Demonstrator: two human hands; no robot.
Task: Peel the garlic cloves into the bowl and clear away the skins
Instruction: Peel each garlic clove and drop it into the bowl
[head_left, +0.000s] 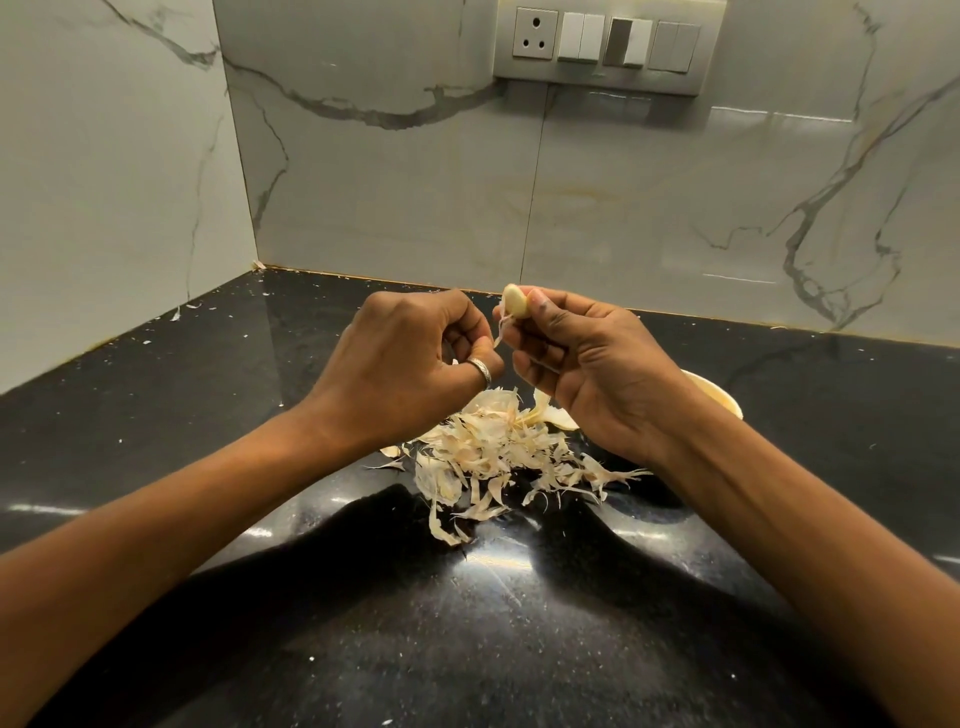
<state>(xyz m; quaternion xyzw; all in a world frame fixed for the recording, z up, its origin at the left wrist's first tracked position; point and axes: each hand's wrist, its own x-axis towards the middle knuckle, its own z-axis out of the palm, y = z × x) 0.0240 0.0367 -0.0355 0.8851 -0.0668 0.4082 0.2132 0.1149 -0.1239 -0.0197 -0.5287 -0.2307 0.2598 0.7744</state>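
My right hand (587, 358) pinches a pale garlic clove (515, 302) between thumb and fingertips, held up above the counter. A thin strip of skin (500, 332) hangs from the clove, and my left hand (410, 364), wearing a ring, pinches its lower end. Below the hands lies a pile of papery garlic skins (493, 457) on the black counter. A cream bowl (719, 397) sits behind my right wrist, mostly hidden; its contents cannot be seen.
The black polished counter (208, 415) meets marble-look walls at the left and back, forming a corner. Small skin flakes (179, 312) lie scattered near the left wall. A switch panel (608, 44) is mounted high on the back wall.
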